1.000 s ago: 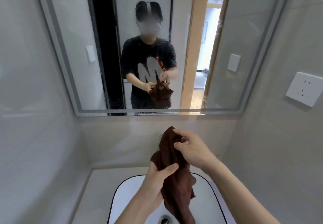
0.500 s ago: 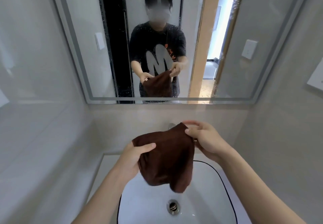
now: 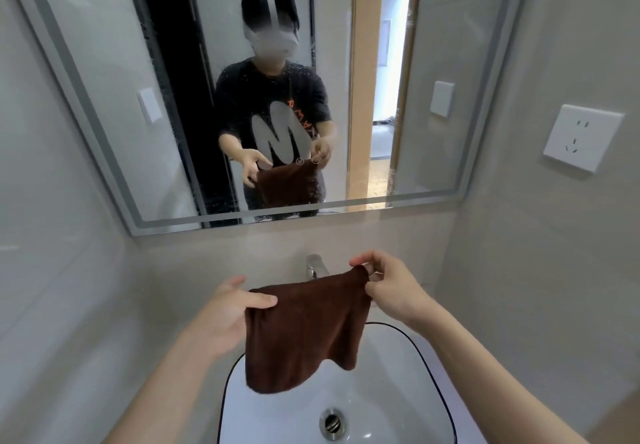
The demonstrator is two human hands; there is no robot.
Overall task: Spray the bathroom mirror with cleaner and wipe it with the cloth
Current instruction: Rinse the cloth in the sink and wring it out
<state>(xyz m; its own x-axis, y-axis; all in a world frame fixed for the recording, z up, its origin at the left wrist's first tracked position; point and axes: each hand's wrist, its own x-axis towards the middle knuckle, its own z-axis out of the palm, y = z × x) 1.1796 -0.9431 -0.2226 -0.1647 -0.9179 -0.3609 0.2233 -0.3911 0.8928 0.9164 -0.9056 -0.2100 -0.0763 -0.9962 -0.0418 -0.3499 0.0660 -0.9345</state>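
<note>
Left hand [image 3: 227,308] pinching one top corner of brown cloth [image 3: 304,329], thumb laid across the front. Right hand [image 3: 388,282] gripping the other top corner between fingertips, slightly higher. Cloth stretched between both hands, hanging flat over white sink [image 3: 398,374], well below mirror [image 3: 104,79], not touching the glass. Tap [image 3: 315,265] just behind the cloth's upper edge. Drain [image 3: 332,423] under the cloth's lower hem. Fine droplets speckling the mirror's middle and right side. Wall socket [image 3: 581,137] to the right of the mirror.
</note>
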